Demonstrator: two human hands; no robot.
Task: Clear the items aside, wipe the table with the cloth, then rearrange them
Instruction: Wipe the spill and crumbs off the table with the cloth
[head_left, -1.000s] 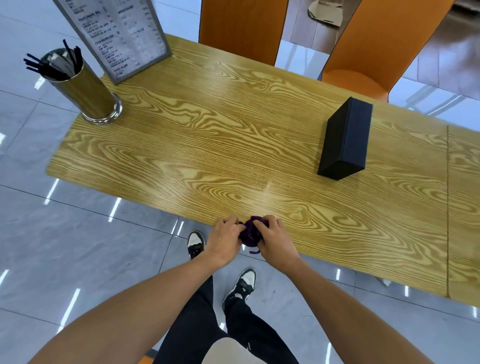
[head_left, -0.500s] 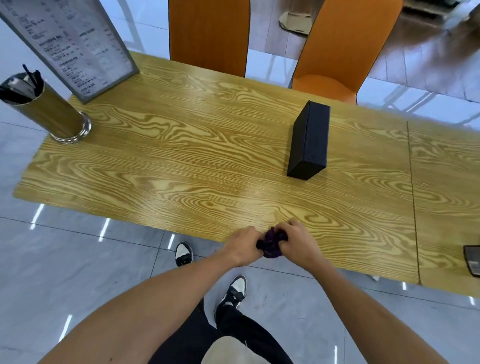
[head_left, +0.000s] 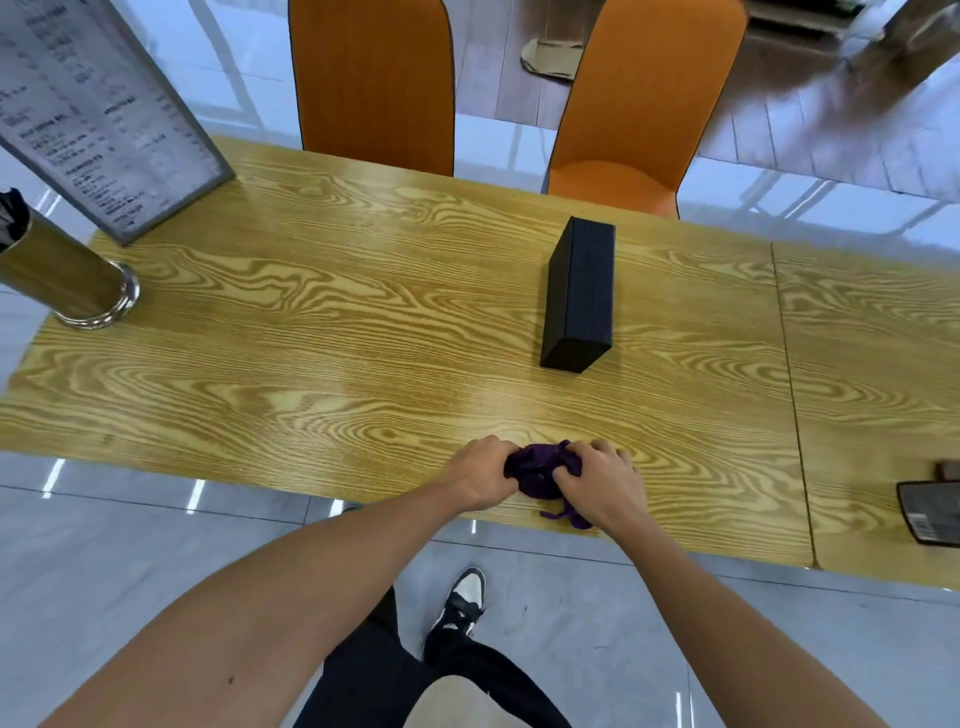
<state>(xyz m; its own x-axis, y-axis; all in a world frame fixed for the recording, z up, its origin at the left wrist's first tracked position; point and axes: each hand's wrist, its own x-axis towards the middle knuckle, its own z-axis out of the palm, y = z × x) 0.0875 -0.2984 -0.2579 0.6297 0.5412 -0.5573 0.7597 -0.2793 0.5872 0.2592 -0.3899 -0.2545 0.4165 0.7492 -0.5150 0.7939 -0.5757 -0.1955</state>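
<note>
Left hand (head_left: 480, 475) and right hand (head_left: 602, 480) both clench the bunched cloth (head_left: 540, 470) at the desk (head_left: 311, 364) edge; likely wadding it for wiping.

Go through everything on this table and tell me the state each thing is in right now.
purple cloth: bunched, gripped by both hands
left hand: closed on cloth
right hand: closed on cloth
black box: lying flat, untouched
menu stand: upright
metal holder: upright, holding dark sticks

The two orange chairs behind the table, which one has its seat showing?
The right-hand chair: its orange seat shows beside the table. The left chair shows only its backrest.
</note>
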